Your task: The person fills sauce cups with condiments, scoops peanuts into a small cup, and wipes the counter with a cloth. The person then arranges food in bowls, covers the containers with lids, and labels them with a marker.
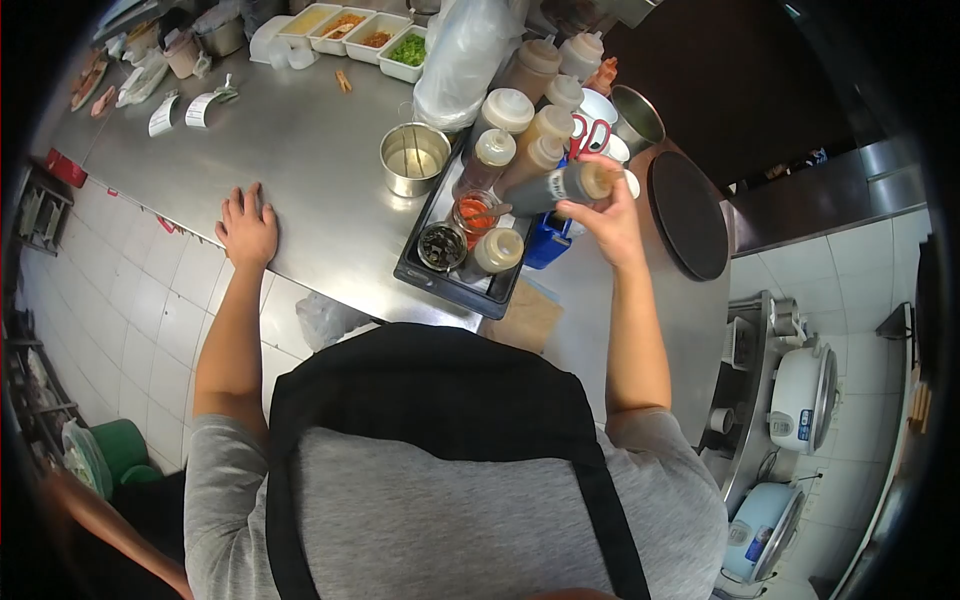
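My right hand grips a squeeze bottle of dark sauce around its cap end. The bottle lies tilted nearly sideways over the right edge of a black tray. Several other squeeze bottles stand upright in that tray. At its near end are a jar of red sauce with a spoon in it and a jar of dark bits. Resting on the counter's front edge, my left hand is flat with fingers spread and holds nothing.
A metal pot with utensils stands left of the tray. White containers of toppings line the back. Red-handled scissors, a blue container and a round black tray are on the right. Another person's arm shows lower left.
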`<state>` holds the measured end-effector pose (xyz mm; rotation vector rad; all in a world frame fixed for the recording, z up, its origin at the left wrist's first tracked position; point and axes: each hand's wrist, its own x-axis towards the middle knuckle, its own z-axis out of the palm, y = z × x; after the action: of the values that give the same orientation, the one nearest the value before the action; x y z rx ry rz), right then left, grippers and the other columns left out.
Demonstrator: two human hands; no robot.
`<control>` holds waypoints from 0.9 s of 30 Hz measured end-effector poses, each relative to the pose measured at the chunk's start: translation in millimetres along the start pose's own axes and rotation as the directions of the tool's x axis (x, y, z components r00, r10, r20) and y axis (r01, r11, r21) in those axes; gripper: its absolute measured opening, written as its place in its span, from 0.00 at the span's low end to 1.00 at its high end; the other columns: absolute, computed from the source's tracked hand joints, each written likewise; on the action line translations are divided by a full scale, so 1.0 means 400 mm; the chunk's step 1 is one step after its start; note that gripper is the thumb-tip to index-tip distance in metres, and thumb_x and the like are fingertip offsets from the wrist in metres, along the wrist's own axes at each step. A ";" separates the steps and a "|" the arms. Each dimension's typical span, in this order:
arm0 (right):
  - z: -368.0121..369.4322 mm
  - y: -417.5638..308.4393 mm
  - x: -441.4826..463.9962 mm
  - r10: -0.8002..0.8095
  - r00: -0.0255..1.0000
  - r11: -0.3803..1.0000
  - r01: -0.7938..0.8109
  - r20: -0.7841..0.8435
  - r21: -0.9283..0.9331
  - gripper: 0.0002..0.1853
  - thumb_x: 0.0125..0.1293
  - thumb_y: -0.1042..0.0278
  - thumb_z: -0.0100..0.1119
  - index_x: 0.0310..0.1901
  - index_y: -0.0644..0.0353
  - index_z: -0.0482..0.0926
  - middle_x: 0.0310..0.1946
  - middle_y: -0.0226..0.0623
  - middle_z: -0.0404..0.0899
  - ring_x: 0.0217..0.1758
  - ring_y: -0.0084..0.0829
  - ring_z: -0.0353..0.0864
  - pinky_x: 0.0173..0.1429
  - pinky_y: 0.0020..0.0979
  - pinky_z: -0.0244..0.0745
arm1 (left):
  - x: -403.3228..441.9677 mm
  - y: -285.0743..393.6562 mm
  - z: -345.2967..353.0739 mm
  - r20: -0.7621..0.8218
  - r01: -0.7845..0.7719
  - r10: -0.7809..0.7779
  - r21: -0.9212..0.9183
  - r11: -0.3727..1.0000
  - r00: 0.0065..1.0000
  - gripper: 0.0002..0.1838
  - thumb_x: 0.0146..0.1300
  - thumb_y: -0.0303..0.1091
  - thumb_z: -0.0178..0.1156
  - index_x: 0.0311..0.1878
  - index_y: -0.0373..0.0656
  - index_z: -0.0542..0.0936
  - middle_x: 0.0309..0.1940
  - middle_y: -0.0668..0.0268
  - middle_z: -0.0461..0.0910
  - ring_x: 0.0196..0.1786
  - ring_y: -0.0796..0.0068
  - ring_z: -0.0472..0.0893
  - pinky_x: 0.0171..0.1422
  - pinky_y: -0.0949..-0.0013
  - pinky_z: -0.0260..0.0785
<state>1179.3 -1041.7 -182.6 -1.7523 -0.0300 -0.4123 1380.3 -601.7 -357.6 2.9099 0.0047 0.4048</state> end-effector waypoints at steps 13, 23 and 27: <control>0.115 -0.055 0.088 -0.123 0.992 0.506 0.034 -0.034 -0.862 0.32 0.41 0.44 0.75 0.46 0.56 0.80 0.47 0.37 0.77 0.52 0.40 0.74 0.55 0.42 0.68 | -0.002 0.007 -0.009 0.015 0.000 0.000 -0.006 1.000 1.000 0.26 0.65 0.46 0.48 0.68 0.63 0.64 0.72 0.61 0.56 0.75 0.57 0.52 0.74 0.43 0.40; 0.213 -0.040 0.175 0.061 0.998 0.162 -0.023 -0.014 -0.987 0.35 0.38 0.34 0.71 0.45 0.52 0.85 0.69 0.37 0.60 0.73 0.46 0.53 0.67 0.65 0.48 | -0.001 0.001 0.002 -0.007 -0.032 0.032 -0.007 0.999 0.999 0.26 0.66 0.46 0.48 0.68 0.63 0.65 0.72 0.61 0.57 0.74 0.58 0.53 0.73 0.42 0.42; 0.186 -0.027 0.176 -0.088 0.996 0.377 0.002 -0.033 -0.926 0.33 0.37 0.40 0.74 0.44 0.55 0.85 0.67 0.39 0.63 0.72 0.46 0.57 0.69 0.60 0.49 | -0.001 0.000 -0.003 -0.004 -0.032 0.032 -0.013 0.999 0.999 0.25 0.66 0.46 0.46 0.68 0.63 0.65 0.72 0.61 0.57 0.75 0.58 0.53 0.73 0.42 0.42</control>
<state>1261.6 -982.5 -164.4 -2.8952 0.2748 -0.6022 1379.7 -601.6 -356.8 2.8995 -0.0435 0.4141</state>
